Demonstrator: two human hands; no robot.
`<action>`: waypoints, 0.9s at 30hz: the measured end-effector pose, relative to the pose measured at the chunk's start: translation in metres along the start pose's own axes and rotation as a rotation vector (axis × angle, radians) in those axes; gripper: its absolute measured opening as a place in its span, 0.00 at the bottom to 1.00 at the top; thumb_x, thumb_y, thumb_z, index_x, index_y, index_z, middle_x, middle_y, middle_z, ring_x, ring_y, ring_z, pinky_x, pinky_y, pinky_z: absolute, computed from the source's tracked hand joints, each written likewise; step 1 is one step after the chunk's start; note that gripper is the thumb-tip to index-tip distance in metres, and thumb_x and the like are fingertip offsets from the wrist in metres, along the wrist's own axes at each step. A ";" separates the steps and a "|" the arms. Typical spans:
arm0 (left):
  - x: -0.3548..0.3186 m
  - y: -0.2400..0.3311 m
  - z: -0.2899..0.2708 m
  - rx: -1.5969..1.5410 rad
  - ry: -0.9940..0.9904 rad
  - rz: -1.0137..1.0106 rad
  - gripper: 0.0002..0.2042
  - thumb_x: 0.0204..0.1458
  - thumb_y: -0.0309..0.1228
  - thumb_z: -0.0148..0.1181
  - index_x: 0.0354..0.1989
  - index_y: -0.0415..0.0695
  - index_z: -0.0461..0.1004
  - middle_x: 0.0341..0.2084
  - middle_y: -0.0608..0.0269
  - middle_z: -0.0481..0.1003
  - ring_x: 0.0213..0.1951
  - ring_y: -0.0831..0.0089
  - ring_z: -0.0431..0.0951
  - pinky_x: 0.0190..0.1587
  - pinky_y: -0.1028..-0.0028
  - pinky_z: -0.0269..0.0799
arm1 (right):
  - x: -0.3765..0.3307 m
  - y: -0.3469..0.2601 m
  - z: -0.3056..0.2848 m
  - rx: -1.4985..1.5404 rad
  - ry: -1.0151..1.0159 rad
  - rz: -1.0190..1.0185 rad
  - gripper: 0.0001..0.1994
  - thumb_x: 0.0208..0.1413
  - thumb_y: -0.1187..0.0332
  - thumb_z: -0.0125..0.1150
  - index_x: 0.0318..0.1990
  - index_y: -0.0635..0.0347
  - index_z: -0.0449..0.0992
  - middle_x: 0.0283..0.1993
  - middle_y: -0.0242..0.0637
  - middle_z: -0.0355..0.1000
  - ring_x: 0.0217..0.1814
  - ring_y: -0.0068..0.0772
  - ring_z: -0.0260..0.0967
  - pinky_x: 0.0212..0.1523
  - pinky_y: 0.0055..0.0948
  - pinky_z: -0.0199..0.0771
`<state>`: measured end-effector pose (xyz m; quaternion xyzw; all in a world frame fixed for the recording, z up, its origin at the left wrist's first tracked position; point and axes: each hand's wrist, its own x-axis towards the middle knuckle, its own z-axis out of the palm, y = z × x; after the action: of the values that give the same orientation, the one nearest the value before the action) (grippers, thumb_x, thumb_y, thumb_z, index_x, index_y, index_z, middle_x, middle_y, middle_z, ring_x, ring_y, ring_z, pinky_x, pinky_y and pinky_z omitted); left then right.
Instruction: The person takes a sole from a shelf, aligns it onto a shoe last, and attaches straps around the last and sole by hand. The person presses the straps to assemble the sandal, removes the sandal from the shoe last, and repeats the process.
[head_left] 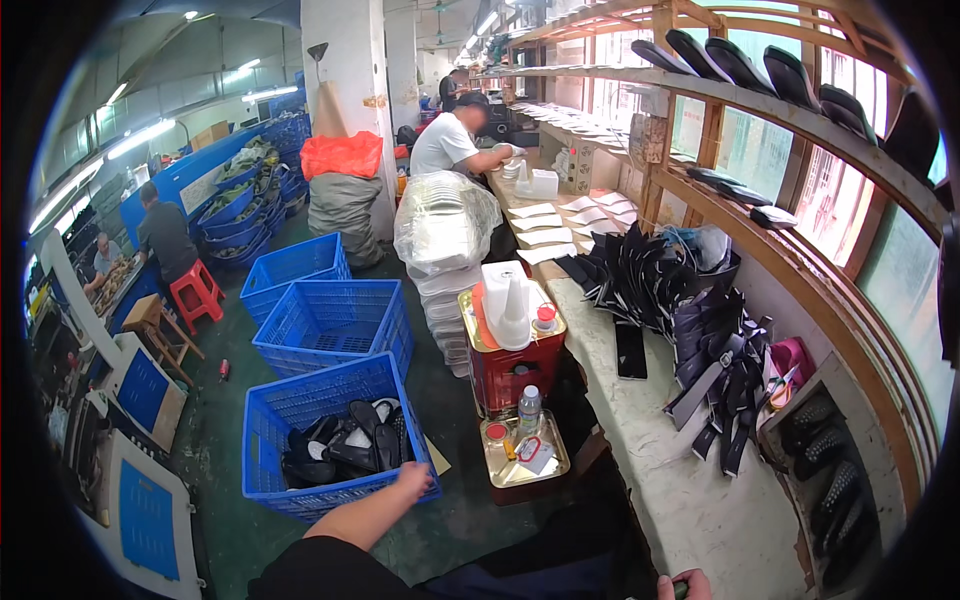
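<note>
My left hand [412,482] reaches to the near right corner of a blue plastic crate [262,440]. Its fingers are small and indistinct here, and I cannot tell whether they touch the rim. Inside that crate lies a heap of black shoe soles [345,440], some with pale patches. At the bottom edge, beside the workbench [680,510], my right hand [690,584] is mostly cut off. Its fingers close around a small dark thing that I cannot make out.
Two more blue crates [330,325] stand behind the first. A red can [505,385] and a lower can [528,470] carrying a bottle flank the bench. Black strap pieces [710,370] pile on it. Soles [740,65] line the shelf. A person in white [445,145] works farther back.
</note>
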<state>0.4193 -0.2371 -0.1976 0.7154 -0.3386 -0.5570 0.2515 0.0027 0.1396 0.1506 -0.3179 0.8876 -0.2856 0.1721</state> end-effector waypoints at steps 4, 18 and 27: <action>-0.124 0.049 0.101 0.478 -0.337 0.647 0.15 0.59 0.41 0.59 0.45 0.42 0.77 0.31 0.64 0.79 0.33 0.76 0.78 0.38 0.73 0.76 | -0.002 0.005 0.005 0.007 0.019 -0.037 0.22 0.55 0.47 0.62 0.39 0.59 0.76 0.35 0.47 0.75 0.39 0.49 0.73 0.43 0.46 0.71; -0.408 0.095 0.225 0.442 -1.733 0.806 0.16 0.66 0.40 0.49 0.31 0.39 0.70 0.22 0.62 0.69 0.28 0.75 0.70 0.35 0.71 0.68 | -0.022 0.016 0.003 0.141 0.362 -0.135 0.12 0.45 0.68 0.71 0.27 0.64 0.72 0.26 0.39 0.70 0.31 0.34 0.69 0.35 0.32 0.68; -0.424 0.083 0.229 0.348 -1.865 0.486 0.18 0.66 0.40 0.49 0.30 0.37 0.69 0.21 0.60 0.71 0.26 0.73 0.70 0.31 0.69 0.67 | -0.031 0.059 -0.004 0.165 0.292 -0.017 0.11 0.49 0.71 0.65 0.32 0.65 0.68 0.30 0.35 0.66 0.36 0.35 0.64 0.42 0.30 0.66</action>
<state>0.1176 0.0377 0.0710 -0.0741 -0.6171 -0.7744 -0.1182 -0.0036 0.1995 0.1207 -0.2651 0.8739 -0.4023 0.0643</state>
